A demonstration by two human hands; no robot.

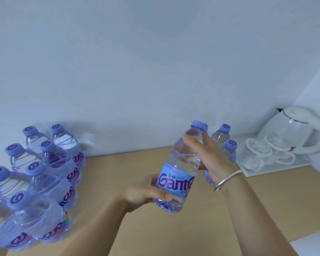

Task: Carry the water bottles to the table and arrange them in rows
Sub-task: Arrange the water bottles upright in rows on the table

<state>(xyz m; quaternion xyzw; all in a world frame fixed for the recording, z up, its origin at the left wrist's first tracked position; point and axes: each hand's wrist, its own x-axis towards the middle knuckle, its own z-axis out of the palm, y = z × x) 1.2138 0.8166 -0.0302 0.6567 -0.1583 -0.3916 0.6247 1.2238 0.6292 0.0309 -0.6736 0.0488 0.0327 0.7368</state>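
Fingers (163, 195) of the left hand (142, 193) wrapped the labelled base of a clear ribbed plastic water bottle (181, 169), while the right hand (211, 157), wearing a silver bangle (227, 179), gripped its shoulder under the lilac cap; the bottle was held tilted above the tan wooden table (137, 228). Two rows of bottles (44, 174) stood far left. Behind the right hand stood two more bottles (226, 143), partly hidden, beside a white tray (277, 169) bearing a kettle (294, 130) and cups (262, 152).
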